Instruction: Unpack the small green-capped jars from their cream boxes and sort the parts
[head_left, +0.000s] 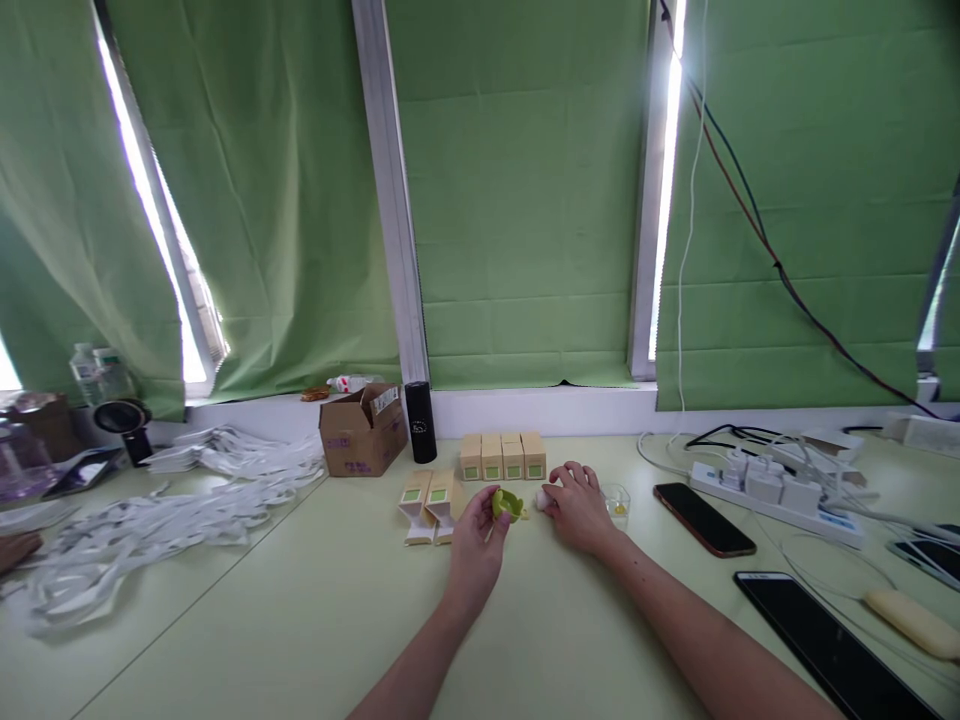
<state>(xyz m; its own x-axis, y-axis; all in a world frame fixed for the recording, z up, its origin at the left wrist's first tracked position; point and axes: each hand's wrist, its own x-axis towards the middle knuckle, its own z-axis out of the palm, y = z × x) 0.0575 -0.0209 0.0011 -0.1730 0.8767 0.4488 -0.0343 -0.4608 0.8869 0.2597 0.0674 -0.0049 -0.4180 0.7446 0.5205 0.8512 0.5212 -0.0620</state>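
Between its thumb and fingers my left hand (480,535) holds a small yellow-green cup-shaped piece (507,504), raised a little over the table. The fingers of my right hand (576,505) are closed round a small white object (545,498) to the right of it. A clear container (616,502) with something small and yellow inside stands just right of my right hand. Behind my hands is a row of several small tan boxes (491,458). Two more tan boxes (427,500) with open white flaps lie left of my left hand.
A brown carton (361,432) and a black cylinder (421,423) stand at the back. White strips (195,515) cover the left side. On the right lie a phone (703,519), a power strip (776,495) with cables, and a black tablet-like device (832,640).
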